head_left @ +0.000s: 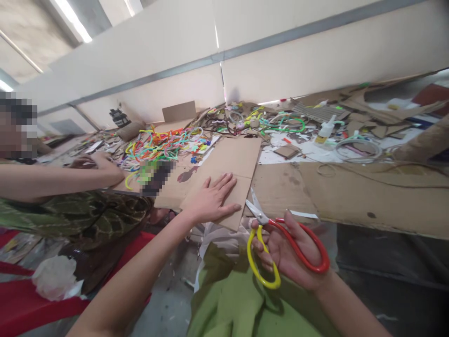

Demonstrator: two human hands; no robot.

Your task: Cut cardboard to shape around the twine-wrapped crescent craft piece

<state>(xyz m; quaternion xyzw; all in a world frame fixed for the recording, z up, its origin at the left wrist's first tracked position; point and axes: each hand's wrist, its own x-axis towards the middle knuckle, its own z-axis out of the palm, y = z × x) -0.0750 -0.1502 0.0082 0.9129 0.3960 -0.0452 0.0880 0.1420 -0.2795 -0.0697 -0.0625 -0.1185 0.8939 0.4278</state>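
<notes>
My left hand (213,199) lies flat with fingers spread on a long piece of brown cardboard (231,159), near its front end. My right hand (286,252) grips a pair of scissors (261,216) with one red and one yellow handle loop. The scissor blades are parted and point up toward the right edge of the cardboard, close to its corner. Beneath the cardboard piece is a worktable (280,187) covered with stained cardboard.
To the left sits a person (63,178) with forearms on the table. A pile of colourful pipe-cleaner-like strands (157,147) lies beyond. Further right stand a glue bottle (326,128) and a wire coil (358,149) among cardboard scraps. A white wall (315,65) closes the back.
</notes>
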